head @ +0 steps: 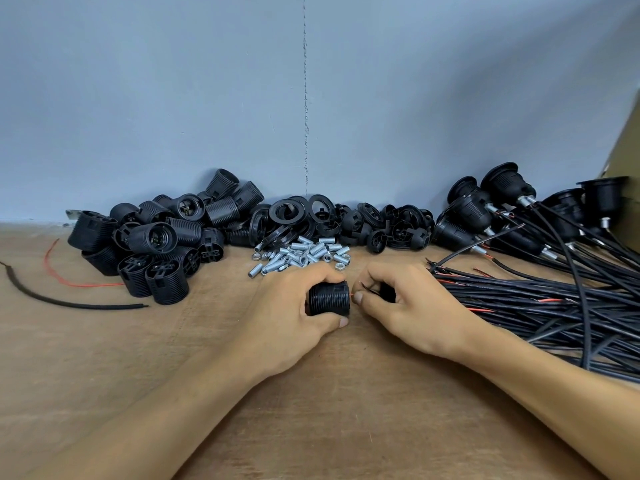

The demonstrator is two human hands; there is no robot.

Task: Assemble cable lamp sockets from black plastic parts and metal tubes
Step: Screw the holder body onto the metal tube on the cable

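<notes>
My left hand (pixel 289 315) grips a black threaded socket body (pixel 329 298) lying sideways just above the wooden table (pixel 138 358). My right hand (pixel 405 306) pinches a black cable end (pixel 369 289) with a red wire tip right at the socket's open end; a black part (pixel 387 292) sits inside its curled fingers, mostly hidden. Behind the hands lies a heap of silver threaded metal tubes and nuts (pixel 301 254).
A pile of black socket bodies (pixel 156 237) lies at the left, black rings (pixel 294 216) and caps (pixel 391 226) at the back middle. Finished sockets on cables (pixel 485 209) and a cable bundle (pixel 536 306) fill the right. A loose black cable (pixel 69 301) and red wire (pixel 62 277) lie at the left.
</notes>
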